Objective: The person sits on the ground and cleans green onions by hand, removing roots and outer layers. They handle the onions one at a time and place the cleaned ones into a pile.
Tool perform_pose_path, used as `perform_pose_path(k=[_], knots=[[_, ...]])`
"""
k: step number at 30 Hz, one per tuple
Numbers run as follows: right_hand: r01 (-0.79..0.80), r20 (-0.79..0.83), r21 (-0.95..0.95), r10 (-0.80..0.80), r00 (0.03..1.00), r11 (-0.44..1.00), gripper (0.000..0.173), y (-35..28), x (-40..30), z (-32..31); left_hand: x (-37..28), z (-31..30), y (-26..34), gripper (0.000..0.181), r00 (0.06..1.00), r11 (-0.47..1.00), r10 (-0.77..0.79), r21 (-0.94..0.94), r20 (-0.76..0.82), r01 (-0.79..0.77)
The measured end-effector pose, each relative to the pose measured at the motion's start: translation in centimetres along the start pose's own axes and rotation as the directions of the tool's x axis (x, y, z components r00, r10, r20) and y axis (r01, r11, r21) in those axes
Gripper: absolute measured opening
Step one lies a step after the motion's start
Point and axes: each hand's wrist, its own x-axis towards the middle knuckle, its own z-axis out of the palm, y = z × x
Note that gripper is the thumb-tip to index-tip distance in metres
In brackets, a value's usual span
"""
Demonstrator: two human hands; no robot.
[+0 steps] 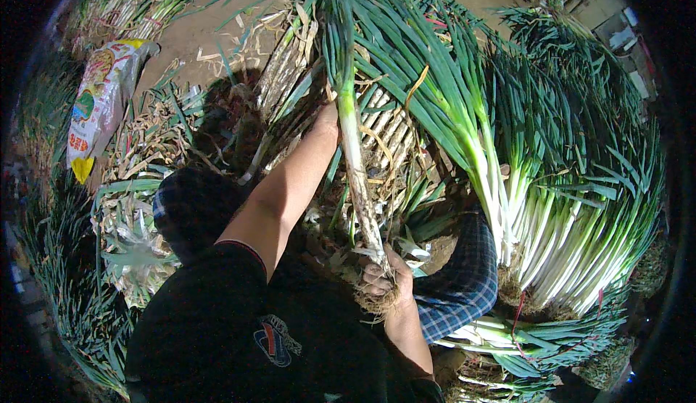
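Note:
A long green onion (356,169) runs lengthwise in front of me, its lower white stem coated with soil and dry skin. My right hand (389,280) is closed around its root end, with stringy roots spilling out below the fingers. My left hand (327,113) reaches up beside the upper stem, at the base of the green leaves. Its fingers are mostly hidden behind the stalk, so their grip is not visible. Beneath and beyond lie unpeeled, soil-stained green onions (389,131) with dry leaves. Peeled white-stemmed green onions (565,240) stand packed together at my right.
A printed plastic sack (106,98) lies at the left. Stripped dry leaves (147,147) litter the ground beside it. A bundle with red ties (522,332) rests at the lower right. More green onions (130,6) lie at the upper left. My checked trouser leg (462,283) borders the peeled stalks.

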Motion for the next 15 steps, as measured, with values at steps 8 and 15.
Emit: perform_pose_path(k=[8,15], knots=[[-0.006,-0.068,-0.073,0.001,0.998,0.997,0.047,0.5,0.7,0.5,-0.2,-2.0,1.3,0.018,0.993,0.971,0.008,0.237,-0.115,0.019],[0.002,-0.124,-0.191,-0.026,0.992,0.982,0.047,-0.9,2.0,3.1,-2.8,-2.8,-0.2,0.024,0.992,0.730,-0.082,0.672,-0.098,0.127]])
